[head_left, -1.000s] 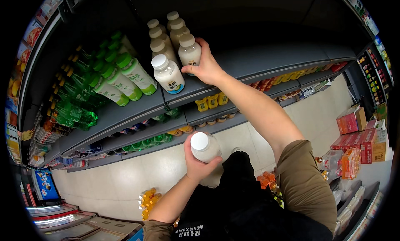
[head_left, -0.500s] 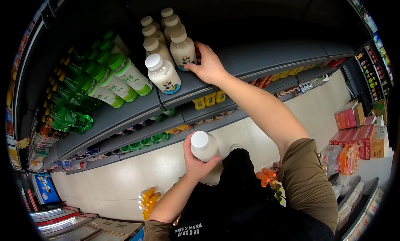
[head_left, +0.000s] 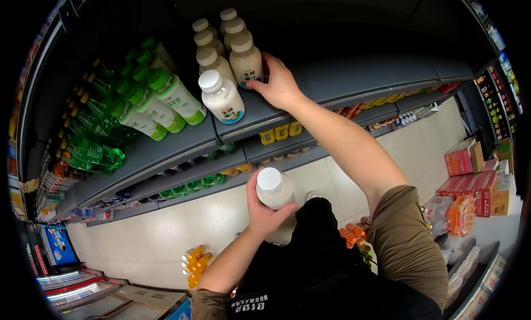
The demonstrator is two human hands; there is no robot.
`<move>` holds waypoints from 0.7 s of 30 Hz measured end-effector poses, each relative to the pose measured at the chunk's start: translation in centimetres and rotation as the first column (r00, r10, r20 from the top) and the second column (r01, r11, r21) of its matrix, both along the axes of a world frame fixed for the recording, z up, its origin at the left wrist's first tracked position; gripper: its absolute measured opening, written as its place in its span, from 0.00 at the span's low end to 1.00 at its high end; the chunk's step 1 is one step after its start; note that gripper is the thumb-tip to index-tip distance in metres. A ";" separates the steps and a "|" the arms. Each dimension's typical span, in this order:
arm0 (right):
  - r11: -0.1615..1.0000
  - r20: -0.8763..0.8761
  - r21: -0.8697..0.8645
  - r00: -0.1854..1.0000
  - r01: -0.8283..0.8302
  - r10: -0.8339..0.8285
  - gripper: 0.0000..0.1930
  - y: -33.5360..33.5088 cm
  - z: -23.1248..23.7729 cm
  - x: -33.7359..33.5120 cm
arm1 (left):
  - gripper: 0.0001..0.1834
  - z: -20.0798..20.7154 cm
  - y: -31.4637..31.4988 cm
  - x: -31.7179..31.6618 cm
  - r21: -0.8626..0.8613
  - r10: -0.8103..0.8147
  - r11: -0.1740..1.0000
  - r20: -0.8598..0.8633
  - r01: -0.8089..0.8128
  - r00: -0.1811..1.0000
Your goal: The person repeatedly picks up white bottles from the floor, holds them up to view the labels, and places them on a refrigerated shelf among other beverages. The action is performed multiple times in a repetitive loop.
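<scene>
My left hand (head_left: pixel 262 209) is wrapped round a white-capped bottle (head_left: pixel 275 188) of pale drink, held upright in front of my body, away from the shelf. My right hand (head_left: pixel 278 83) reaches to the shelf, its thumb and fingers around the lower part of another white-capped bottle (head_left: pixel 246 63) of pale drink. That bottle stands at the front of a short row; its far side and some of my fingers are hidden. Beside it on the left, a brighter bottle (head_left: pixel 224 101) of the same kind stands at the shelf's front edge, with several more behind.
The dark grey shelf (head_left: pixel 354 87) runs across the view. Left of the white-capped bottles stand green-capped bottles (head_left: pixel 168 96), then a green bottle (head_left: pixel 94 157) lying on its side. Lower shelves carry yellow packs (head_left: pixel 281 133). Orange drinks (head_left: pixel 196 264) and red cartons (head_left: pixel 470 187) are on the floor.
My left hand and its bottle have risen slightly. My right hand stays around the same bottle; the shelf goods appear shifted a little to the right in the view.
</scene>
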State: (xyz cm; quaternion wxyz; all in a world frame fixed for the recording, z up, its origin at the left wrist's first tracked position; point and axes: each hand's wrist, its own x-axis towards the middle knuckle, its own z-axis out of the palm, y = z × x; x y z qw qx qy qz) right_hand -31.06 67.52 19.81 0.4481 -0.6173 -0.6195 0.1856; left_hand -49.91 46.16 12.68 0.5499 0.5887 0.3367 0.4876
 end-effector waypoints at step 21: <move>0.746 -0.817 0.005 0.428 -0.666 0.388 0.45 -21.2 5.4 -2.3 | 0.52 13.6 1.7 -3.1 -0.088 -0.296 0.951 0.015 0.296 0.955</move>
